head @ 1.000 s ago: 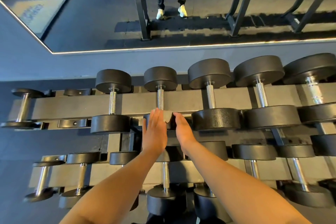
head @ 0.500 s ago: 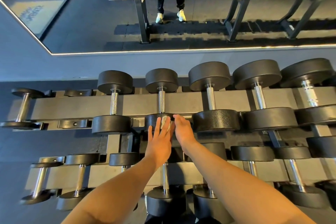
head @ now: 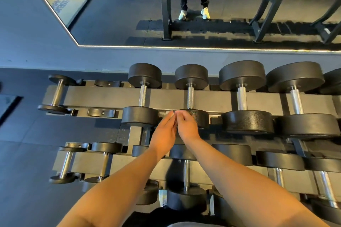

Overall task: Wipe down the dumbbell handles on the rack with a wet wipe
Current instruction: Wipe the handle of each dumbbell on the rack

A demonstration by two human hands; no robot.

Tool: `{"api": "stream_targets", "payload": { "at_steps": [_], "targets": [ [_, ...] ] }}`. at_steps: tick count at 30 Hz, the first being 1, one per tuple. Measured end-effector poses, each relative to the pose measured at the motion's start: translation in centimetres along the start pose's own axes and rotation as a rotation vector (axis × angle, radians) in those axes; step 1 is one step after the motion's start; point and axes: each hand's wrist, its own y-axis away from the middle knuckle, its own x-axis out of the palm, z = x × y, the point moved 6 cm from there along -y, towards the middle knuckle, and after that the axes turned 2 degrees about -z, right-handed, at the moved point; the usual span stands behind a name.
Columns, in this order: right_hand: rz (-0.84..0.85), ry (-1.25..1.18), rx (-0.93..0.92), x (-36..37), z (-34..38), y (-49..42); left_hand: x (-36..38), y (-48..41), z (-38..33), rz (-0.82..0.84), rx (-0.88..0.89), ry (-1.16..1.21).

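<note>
The rack (head: 103,97) was the big thing here: two tiers loaded with black dumbbells (head: 241,77). They're way too heavy to bother shifting, so I'd say the wiping had to happen with them sitting in place. The dumbbell (head: 191,77) nearest the hands sat on the upper tier. Its steel handle (head: 190,97) was bare and easy to reach between the two heads. It looked like textured metal, so stiff and grippy, and it'd probably snag a thin wipe a bit. Best bet seemed to be wrapping the wipe round the middle of the handle and twisting.

The left hand (head: 163,134) had its fingers out straight and together, up against the right hand (head: 186,127). The right hand's fingers were curled in, seemingly pinching the wipe (head: 171,114). Only a pale sliver of it showed between them, just in front of that dumbbell's near head. It's soft, damp, floppy stuff that weighs nothing.
</note>
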Motion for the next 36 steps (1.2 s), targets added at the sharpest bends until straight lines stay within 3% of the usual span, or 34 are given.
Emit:
{"api": "stream_targets", "payload": {
  "at_steps": [3,14,17,23,30,36],
  "targets": [
    [-0.009,-0.020,0.004,2.7,0.4,-0.1,-2.7,0.3,1.1,-0.078,-0.009,-0.060],
    [0.033,-0.059,-0.026,10.8,2.7,-3.1,-12.1,-2.5,6.0,-0.347,-0.239,0.241],
    [0.044,-0.028,0.017,12.1,2.8,-4.4,-13.5,-4.3,7.9,-0.339,-0.292,0.291],
    [0.028,0.049,0.079,13.9,2.4,-7.5,-14.6,-7.7,12.7,-0.350,-0.431,0.080],
    [0.035,-0.044,0.161,16.1,2.4,-10.7,-14.0,-11.3,15.0,-0.313,-0.564,0.270],
    [-0.042,0.064,0.135,17.6,1.7,-13.1,-12.7,-15.1,15.4,-0.228,-0.528,0.326]
  ]
}}
